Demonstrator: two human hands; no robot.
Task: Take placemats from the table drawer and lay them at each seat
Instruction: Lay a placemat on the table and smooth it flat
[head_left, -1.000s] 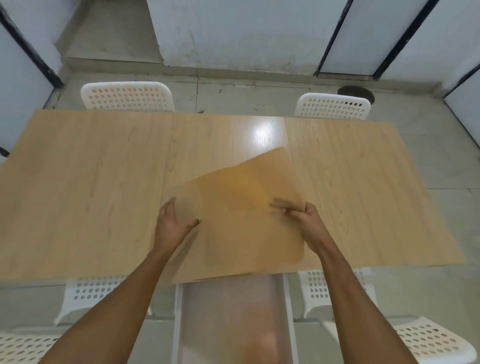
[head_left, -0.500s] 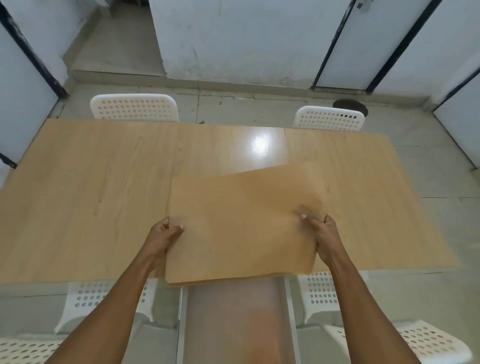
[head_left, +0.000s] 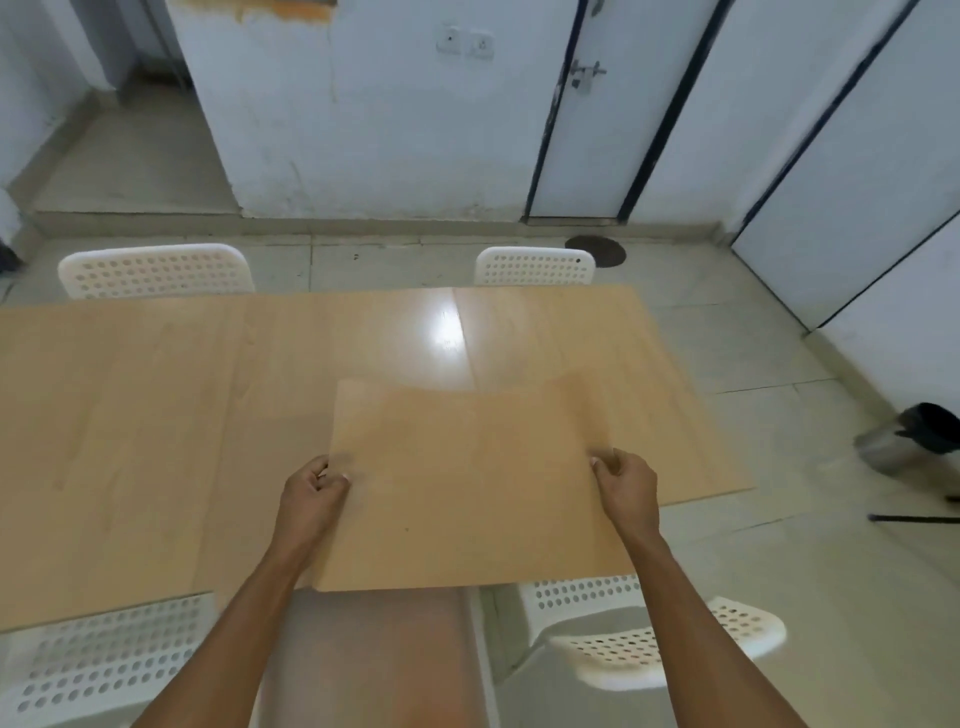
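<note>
A tan rectangular placemat (head_left: 467, 483) is held level over the near edge of the wooden table (head_left: 156, 415). My left hand (head_left: 311, 488) pinches its left edge. My right hand (head_left: 626, 483) pinches its right edge. The mat's near edge overhangs the open table drawer (head_left: 374, 660), which sticks out below between my forearms. The drawer's inside looks pale and blurred; I cannot tell what lies in it.
Two white perforated chairs (head_left: 156, 270) (head_left: 535, 266) stand at the table's far side. Two more (head_left: 104, 660) (head_left: 660, 639) stand at the near side, left and right of the drawer. A metal bin (head_left: 914, 436) sits on the floor at right.
The mat has flattened and squared up, its raised far corner lowered. Both hands have shifted to grip its side edges. The view has tilted up, showing more wall and doors.
</note>
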